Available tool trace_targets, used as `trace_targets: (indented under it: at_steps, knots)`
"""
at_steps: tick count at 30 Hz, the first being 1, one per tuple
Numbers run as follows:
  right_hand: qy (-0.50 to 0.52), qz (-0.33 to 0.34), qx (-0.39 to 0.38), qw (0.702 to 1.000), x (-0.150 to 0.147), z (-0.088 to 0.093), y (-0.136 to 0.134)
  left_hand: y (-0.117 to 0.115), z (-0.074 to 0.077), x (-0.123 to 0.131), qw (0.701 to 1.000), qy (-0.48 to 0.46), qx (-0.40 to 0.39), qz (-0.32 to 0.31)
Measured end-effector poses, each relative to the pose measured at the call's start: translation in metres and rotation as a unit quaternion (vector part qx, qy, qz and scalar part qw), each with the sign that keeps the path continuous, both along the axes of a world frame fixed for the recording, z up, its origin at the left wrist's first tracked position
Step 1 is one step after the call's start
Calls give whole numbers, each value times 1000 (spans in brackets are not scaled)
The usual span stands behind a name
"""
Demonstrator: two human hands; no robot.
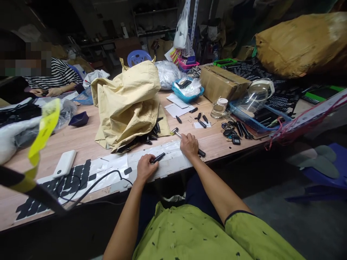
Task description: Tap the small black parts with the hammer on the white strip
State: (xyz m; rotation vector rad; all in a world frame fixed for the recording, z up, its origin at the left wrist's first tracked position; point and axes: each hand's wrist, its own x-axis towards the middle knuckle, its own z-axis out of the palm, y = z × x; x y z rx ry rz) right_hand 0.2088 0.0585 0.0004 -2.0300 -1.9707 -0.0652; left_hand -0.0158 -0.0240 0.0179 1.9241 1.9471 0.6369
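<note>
My left hand (145,167) is closed around a slim black pen-like part (158,157), held just above a white backing sheet (165,164) near the table's front edge. My right hand (189,144) rests on the table a little to the right, fingers curled over a metal-tipped tool (177,134); a black handle (201,153) shows beside the wrist. A heap of similar black parts (148,138) spills from under a tan cloth sack (127,103) just behind both hands.
White sheets with black stickers (70,178), a white power bank (64,163) and a black cable (100,180) lie left. Blue trays (187,94), a cardboard box (222,83), a jar (219,107) and key fobs (233,135) sit right. Another person in a striped shirt (55,74) sits far left.
</note>
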Motion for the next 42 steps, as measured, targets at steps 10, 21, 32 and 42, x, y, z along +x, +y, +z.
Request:
trace_targets:
  at_steps: [10,21,32,42]
  knots:
    - [15,0,-11,1000,8,0,3,8,-10,7,1000,2,-14,3]
    - [238,134,32,961,13,4,-56,6,-8,13,999,-29,-28,2]
    - [246,257,4,934,-12,6,-108,9,-7,16,999,-26,-35,7]
    - [237,230,25,944,-3,2,-104,9,-10,18,999,-39,-31,14]
